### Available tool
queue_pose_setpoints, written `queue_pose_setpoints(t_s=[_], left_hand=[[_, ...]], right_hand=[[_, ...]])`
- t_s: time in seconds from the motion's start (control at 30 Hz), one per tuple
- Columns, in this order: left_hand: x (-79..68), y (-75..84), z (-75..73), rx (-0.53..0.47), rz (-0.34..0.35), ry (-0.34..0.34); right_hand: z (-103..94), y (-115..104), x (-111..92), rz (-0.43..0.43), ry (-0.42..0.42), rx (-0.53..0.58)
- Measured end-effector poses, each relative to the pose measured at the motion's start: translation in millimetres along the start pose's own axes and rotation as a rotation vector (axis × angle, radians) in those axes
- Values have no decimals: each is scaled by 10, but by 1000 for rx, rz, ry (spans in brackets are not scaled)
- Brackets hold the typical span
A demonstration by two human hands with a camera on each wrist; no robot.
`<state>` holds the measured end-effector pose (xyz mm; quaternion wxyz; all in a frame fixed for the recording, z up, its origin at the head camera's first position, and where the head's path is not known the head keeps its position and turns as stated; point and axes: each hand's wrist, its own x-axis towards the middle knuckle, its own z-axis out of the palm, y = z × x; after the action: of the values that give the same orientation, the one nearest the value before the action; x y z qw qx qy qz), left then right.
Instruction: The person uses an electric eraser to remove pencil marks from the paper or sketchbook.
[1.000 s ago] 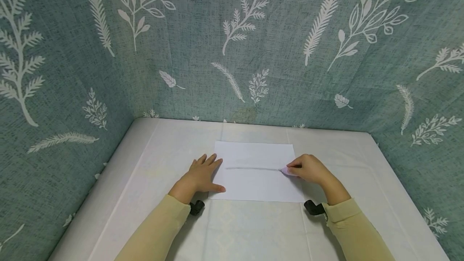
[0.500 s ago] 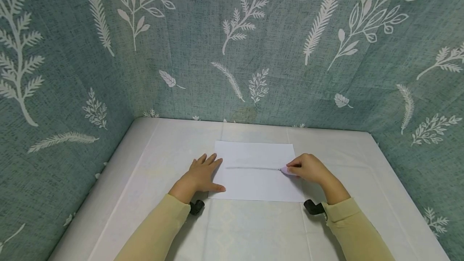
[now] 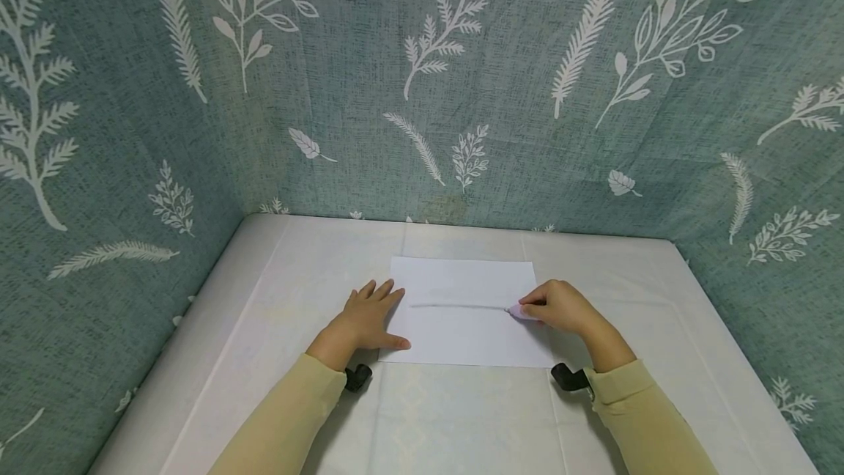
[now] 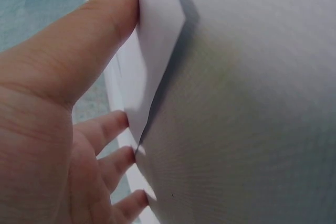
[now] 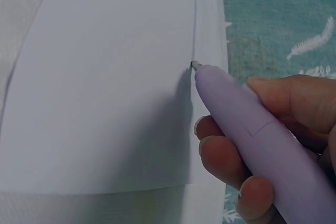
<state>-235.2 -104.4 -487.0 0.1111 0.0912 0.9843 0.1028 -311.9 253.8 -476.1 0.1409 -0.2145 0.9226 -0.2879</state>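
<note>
A white sheet of paper [image 3: 461, 343] lies on the table, with a long thin grey line [image 3: 455, 306] running across it. My left hand [image 3: 364, 317] is spread over the paper's left edge, fingers straight and apart. In the left wrist view the thumb [image 4: 113, 11] rests on the sheet, whose edge lifts slightly. My right hand [image 3: 560, 306] pinches a thick lavender pen-shaped tool [image 5: 262, 145] between thumb and curled fingers. Its small metal tip [image 5: 196, 65] meets the paper at the line's right end, and its rear end is hidden by the hand and the frame edge.
A white cloth [image 3: 461, 424] covers the table. Blue-green curtains [image 3: 356, 167] with white leaf prints stand behind it and on both sides. Black wrist devices [image 3: 358, 377] stick out from under both beige sleeves [image 3: 280, 420].
</note>
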Motion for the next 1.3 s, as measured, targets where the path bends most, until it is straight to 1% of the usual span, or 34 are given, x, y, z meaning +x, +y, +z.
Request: queue_pose_setpoints(t_s=[0.33,0.7,0.97,1.17,1.3], left_hand=[[1,3,3,-1,-10,-5],[-10,8,-9,-20,-13,-13],[-15,12,-19,-22,-7,-18],[-24,15,-20,-13,-4,-12],[-24,14,-20,-11,-6,-15]], right_hand=[[-14,-5,-3,6,26,-17],[-18,-27,-17,-17,-4,-3],[-23,-34,-7,8,13,-11],[-23,-37,-5,-25,-14,-18],[-27,-45,-13,-22,-10,-20]])
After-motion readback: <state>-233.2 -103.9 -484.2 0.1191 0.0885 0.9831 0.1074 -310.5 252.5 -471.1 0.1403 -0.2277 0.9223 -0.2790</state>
